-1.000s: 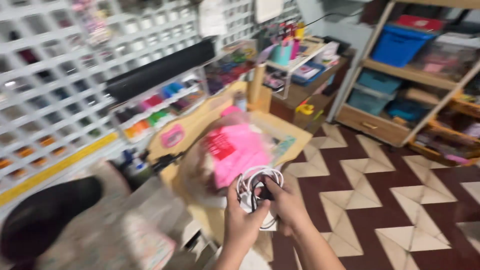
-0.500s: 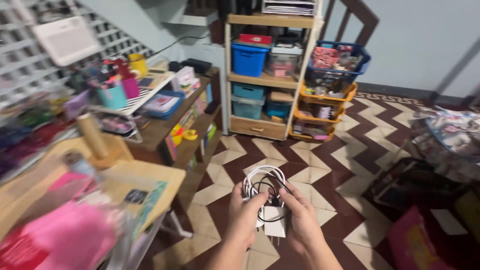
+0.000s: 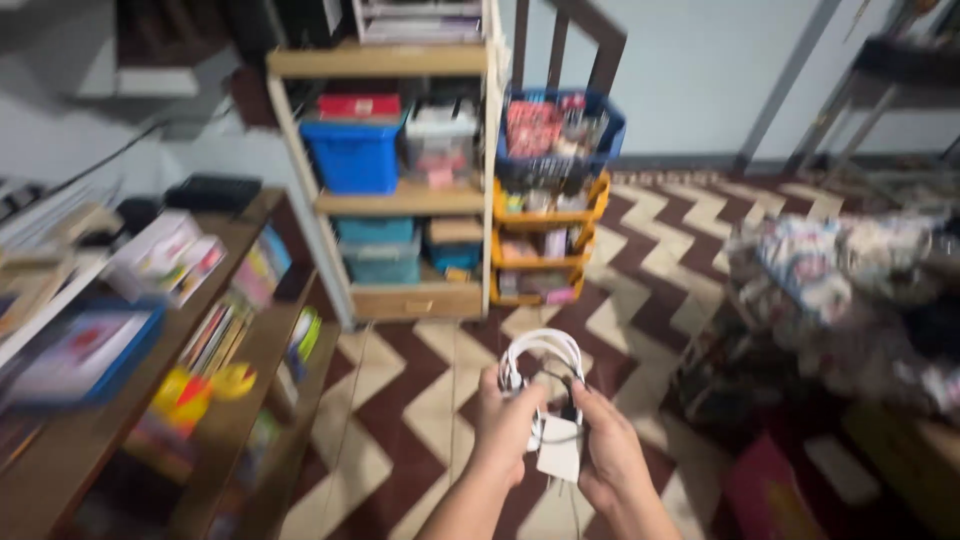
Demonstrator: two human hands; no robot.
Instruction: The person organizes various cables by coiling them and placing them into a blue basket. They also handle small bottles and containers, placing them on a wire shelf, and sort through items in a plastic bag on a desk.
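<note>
Coiled white cable (image 3: pixel 541 358) (one, with one white plug block (image 3: pixel 560 460)) is gripped by both hands, left (image 3: pixel 507 425) and right (image 3: pixel 608 455).

The view swings right, away from the white grid wall and the pink bag on the table, which drop out of sight. The wooden shelf unit (image 3: pixel 400 180) with the blue bin (image 3: pixel 352 155) now sits centre, the stacked orange baskets (image 3: pixel 545 235) beside it. A heap of patterned cloth (image 3: pixel 830 270) comes in at right. The zigzag floor (image 3: pixel 420 400) fills the middle.
</note>
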